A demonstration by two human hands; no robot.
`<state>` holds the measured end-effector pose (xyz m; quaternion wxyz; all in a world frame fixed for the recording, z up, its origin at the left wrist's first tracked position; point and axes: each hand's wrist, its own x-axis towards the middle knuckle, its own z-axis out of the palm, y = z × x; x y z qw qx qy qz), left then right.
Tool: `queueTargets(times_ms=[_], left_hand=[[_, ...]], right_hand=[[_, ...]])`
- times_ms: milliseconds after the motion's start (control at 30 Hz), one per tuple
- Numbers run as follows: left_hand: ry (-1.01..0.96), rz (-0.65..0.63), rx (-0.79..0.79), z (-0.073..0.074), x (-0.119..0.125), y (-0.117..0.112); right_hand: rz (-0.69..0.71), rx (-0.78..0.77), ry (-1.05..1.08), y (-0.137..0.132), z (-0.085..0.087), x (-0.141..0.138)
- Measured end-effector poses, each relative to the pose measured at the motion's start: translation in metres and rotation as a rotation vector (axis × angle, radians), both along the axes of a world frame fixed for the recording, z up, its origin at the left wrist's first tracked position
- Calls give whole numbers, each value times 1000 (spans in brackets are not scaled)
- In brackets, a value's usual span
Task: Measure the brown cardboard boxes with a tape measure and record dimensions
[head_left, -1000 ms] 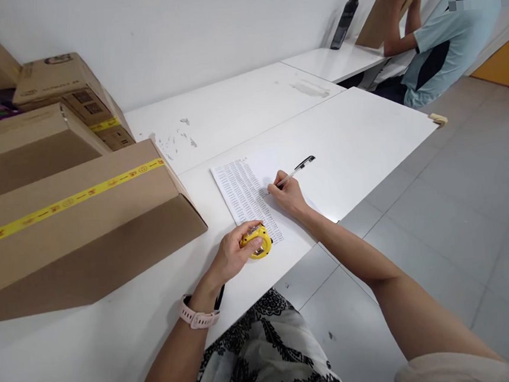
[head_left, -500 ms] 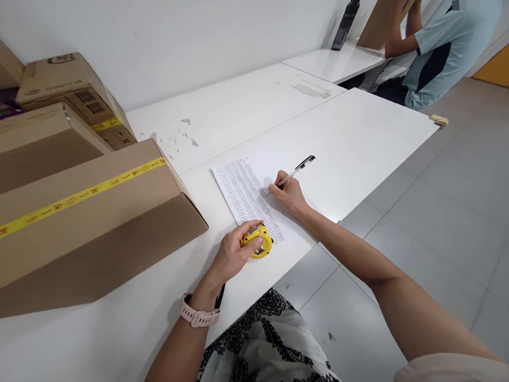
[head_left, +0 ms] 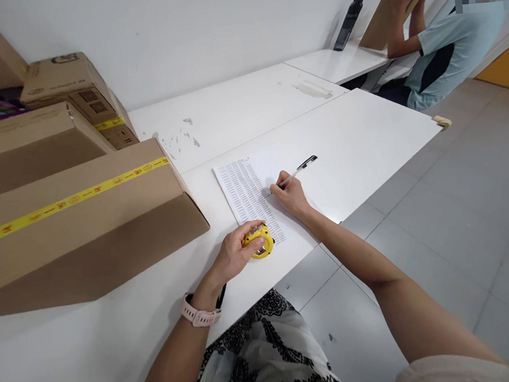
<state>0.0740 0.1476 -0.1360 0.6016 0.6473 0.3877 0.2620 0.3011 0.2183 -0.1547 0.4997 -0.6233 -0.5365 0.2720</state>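
Observation:
My right hand (head_left: 289, 195) is closed round a pen (head_left: 298, 170) whose tip rests on a printed sheet of small text (head_left: 244, 193) lying on the white table (head_left: 357, 140). My left hand (head_left: 234, 254) grips a yellow tape measure (head_left: 261, 242) that sits on the sheet's near edge. A pink watch (head_left: 199, 314) is on my left wrist.
A long cardboard box with yellow tape (head_left: 74, 224) lies left of the sheet, with more boxes (head_left: 72, 94) stacked behind it against the wall. At the far right another person (head_left: 442, 49) sits at a second table holding a brown box (head_left: 384, 16). Grey tiled floor lies to the right.
Nothing has changed apart from a slight shift of the camera; both hands stay where they were.

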Motion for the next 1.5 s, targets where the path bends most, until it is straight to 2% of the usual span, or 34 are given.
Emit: queueTargets(times_ms=[167, 300, 400, 533, 633, 700, 767, 867, 900, 967, 1033, 1167, 1267, 1400, 1500], left_hand=[[-4, 12, -3, 1, 1, 0], [10, 13, 8, 2, 1, -1], [-6, 6, -8, 1, 1, 0], [-117, 11, -109, 1, 2, 1], [-238, 25, -143, 8, 3, -2], [-294, 53, -115, 18, -1, -11], [-316, 102, -76, 31, -8, -27], [-311, 174, -62, 49, -27, -63], [-305, 189, -71, 53, -35, -78], [-297, 206, -106, 58, -51, -108], [-298, 218, -157, 59, -67, -137], [-330, 252, -226, 57, -94, -194], [-377, 272, -283, 54, -106, -232], [-504, 373, -419, 42, -107, -275], [-576, 467, -542, 27, -96, -294]], right_hand=[[-40, 53, -49, 0, 3, 4], [4, 170, -385, 3, -2, 18], [12, 132, -619, 6, -12, 27], [-8, 104, -693, 12, -20, 31], [-121, 183, -611, 10, -8, 26], [-155, 243, -487, -1, 12, 15], [-16, 228, -293, -25, 40, -1], [488, -37, 23, -79, 78, -33], [660, -112, 58, -99, 86, -43], [841, -191, 136, -136, 93, -63], [907, -247, 239, -166, 90, -83], [993, -345, 473, -207, 69, -118], [1027, -401, 537, -235, 55, -134], [1015, -467, 524, -273, 42, -138], [955, -509, 514, -294, 39, -133]])
